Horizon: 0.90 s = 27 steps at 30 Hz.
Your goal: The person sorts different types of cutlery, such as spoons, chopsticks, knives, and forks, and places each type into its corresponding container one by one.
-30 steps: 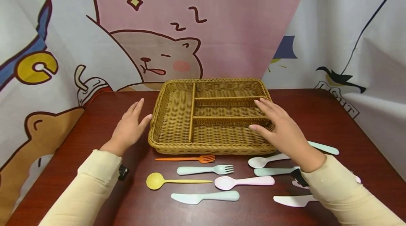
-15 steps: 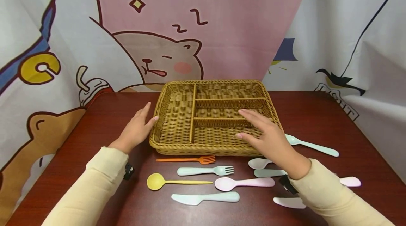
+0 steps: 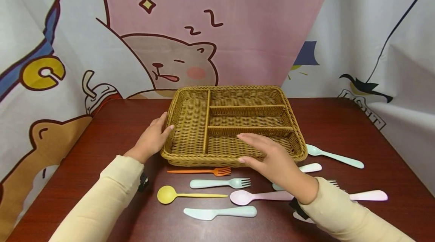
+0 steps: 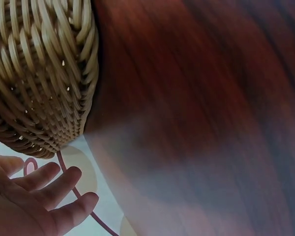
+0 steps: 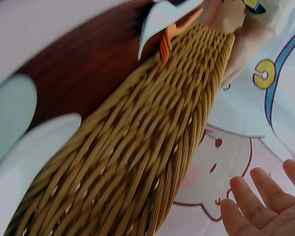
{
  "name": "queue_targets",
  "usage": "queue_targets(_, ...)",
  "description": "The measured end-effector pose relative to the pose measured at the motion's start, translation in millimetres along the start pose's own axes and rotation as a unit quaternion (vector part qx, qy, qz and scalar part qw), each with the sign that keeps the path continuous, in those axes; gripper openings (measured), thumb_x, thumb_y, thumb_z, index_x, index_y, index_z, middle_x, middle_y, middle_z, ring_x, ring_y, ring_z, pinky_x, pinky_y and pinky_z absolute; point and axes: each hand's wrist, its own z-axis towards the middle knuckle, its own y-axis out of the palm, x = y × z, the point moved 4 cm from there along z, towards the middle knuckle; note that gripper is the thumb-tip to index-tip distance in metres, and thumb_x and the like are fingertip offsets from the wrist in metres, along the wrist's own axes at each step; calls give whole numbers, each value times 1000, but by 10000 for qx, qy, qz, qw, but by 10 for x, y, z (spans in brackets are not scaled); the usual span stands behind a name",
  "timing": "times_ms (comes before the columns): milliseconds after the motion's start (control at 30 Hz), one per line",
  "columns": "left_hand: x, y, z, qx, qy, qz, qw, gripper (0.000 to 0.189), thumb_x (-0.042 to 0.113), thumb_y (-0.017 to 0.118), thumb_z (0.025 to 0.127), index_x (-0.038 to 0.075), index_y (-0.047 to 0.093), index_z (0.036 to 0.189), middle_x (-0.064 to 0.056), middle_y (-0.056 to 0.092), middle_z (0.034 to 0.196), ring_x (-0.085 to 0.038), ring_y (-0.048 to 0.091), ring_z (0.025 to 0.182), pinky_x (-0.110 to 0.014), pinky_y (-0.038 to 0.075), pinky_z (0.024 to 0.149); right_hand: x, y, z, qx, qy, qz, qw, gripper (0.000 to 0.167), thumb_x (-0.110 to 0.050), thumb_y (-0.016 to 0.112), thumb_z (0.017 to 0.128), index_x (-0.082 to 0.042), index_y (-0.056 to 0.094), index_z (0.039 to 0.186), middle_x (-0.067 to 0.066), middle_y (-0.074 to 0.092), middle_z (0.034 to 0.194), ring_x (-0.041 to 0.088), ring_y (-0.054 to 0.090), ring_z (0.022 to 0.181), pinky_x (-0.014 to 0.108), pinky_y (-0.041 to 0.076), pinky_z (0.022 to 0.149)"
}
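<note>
A woven wicker basket (image 3: 231,158) with dividers stands on the dark red table. My left hand (image 3: 149,142) is at its left rim, fingers along the outside and thumb over the edge; contact is hard to tell. In the left wrist view that hand's fingers (image 4: 59,189) are loosely extended near the wicker side. Over the front right of the basket hovers my right hand (image 3: 273,161), thumb and fingers spread, holding nothing. Just in front of the basket lie an orange fork (image 3: 222,171) and a mint fork (image 3: 217,183).
Nearer me are a yellow spoon (image 3: 166,194), a pink spoon (image 3: 241,197) and a mint knife (image 3: 221,211). A mint spoon (image 3: 336,156) lies right of the basket. My right arm partly hides several other utensils, including a pink handle (image 3: 370,195). A printed curtain (image 3: 255,26) hangs behind.
My left hand has moved right to the basket's left rim. My right hand has shifted left and toward me, uncovering the mint spoon. The utensils stay where they were.
</note>
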Motion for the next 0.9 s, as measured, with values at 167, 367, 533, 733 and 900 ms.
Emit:
queue_targets(167, 7, 32, 27, -28, 17, -91, 10000, 66, 34, 39, 105, 3, 10, 155, -30, 23, 152, -45, 28, 138, -58, 26, 111, -101, 96, -18, -133, -238, -56, 9996, 53, -20, 81, 77, -11, 65, 127, 5, 65, 125, 25, 62, 113, 44, 51, 90)
queue_targets(367, 25, 68, 48, -132, -82, -107, 9998, 63, 29, 37, 106, 2, 10, 155, -29, 21, 154, -44, 25, 140, -57, 24, 111, -198, 198, -40, -338, -653, 51, 9973, 49, -20, 80, 78, -10, 67, 124, 5, 66, 122, 24, 63, 110, 41, 53, 88)
queue_targets(533, 30, 71, 39, -231, -257, -109, 9993, 61, 25, 36, 106, 4, 7, 156, -28, 20, 155, -44, 24, 140, -57, 24, 112, -262, 294, -52, -727, -787, 29, 9942, 46, -24, 78, 81, -12, 67, 124, 3, 67, 119, 22, 63, 109, 39, 53, 87)
queue_targets(733, 31, 84, 49, -185, -299, -95, 9993, 60, 23, 35, 106, 4, 7, 156, -26, 18, 156, -42, 23, 141, -56, 24, 112, -327, 431, -72, -1638, -612, -175, 9844, 44, -32, 72, 87, -17, 66, 127, 1, 66, 122, 20, 62, 112, 40, 52, 90)
queue_targets(900, 47, 100, 50, -137, -262, -27, 9996, 59, 20, 35, 106, 2, 8, 155, -26, 18, 156, -42, 24, 141, -55, 25, 112, -388, 539, -93, -1994, -766, -389, 9761, 37, -28, 73, 87, -18, 69, 122, -2, 67, 118, 17, 64, 107, 36, 54, 84)
